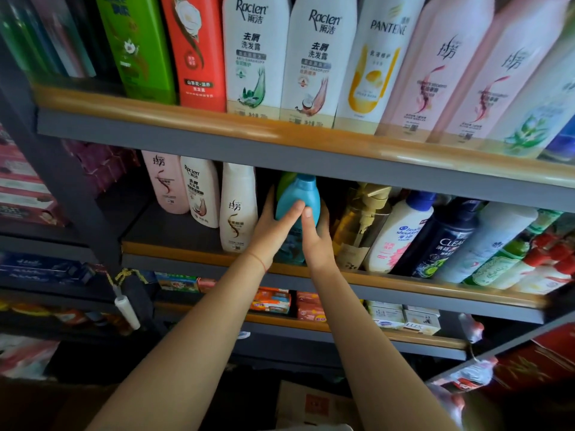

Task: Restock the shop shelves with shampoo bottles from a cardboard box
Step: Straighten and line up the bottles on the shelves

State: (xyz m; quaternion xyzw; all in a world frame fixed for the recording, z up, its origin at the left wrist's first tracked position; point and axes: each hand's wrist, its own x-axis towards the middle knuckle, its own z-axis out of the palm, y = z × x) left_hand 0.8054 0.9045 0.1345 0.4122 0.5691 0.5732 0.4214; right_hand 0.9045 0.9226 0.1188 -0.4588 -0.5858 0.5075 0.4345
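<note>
A blue shampoo bottle (300,194) stands upright on the middle shelf (404,284), in a gap between a cream bottle (238,206) and a gold pump bottle (361,225). My left hand (273,227) wraps the bottle's left side with its thumb across the front. My right hand (315,234) holds the right side, its thumb meeting the left one. A green bottle (284,181) shows just behind the blue one. The cardboard box (314,405) lies on the floor below, between my forearms.
The top shelf (217,126) carries a tight row of tall bottles. White, dark and green bottles lean to the right of the gold pump bottle. Soap packs (273,301) fill the lower shelf. A string with a white tube (126,307) hangs from the shelf post.
</note>
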